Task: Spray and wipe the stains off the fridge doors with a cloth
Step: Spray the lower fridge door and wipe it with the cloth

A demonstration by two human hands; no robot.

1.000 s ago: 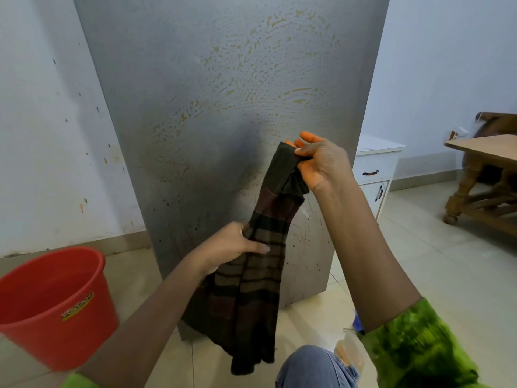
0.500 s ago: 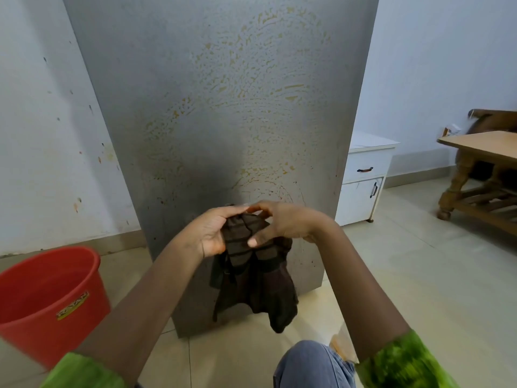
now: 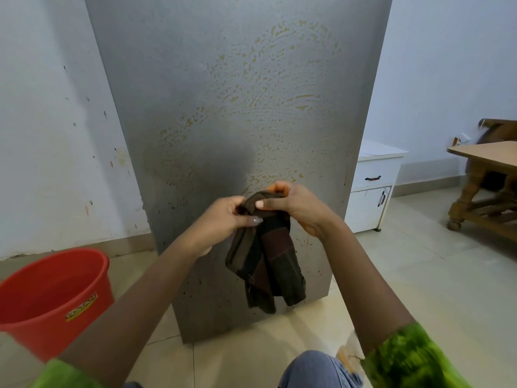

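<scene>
1. Fingers first: the left hand [image 3: 221, 219] and right hand [image 3: 296, 205] both curl tight round the top of the cloth [image 3: 265, 256], thumbs pinching folds together, probably bunching it into a wiping pad.
2. The cloth hangs doubled below the fists, low in front of the fridge door [image 3: 195, 107].
3. Above, yellowish stains [image 3: 279, 79] swirl across the door, awaiting the wipe.
4. A red bucket [image 3: 53, 298] sits at the left.

Matt grey metal fridge door [image 3: 223, 107], woven striped cloth [image 3: 265, 259], glossy red plastic bucket [image 3: 56, 298], wooden table [image 3: 486, 152]
</scene>
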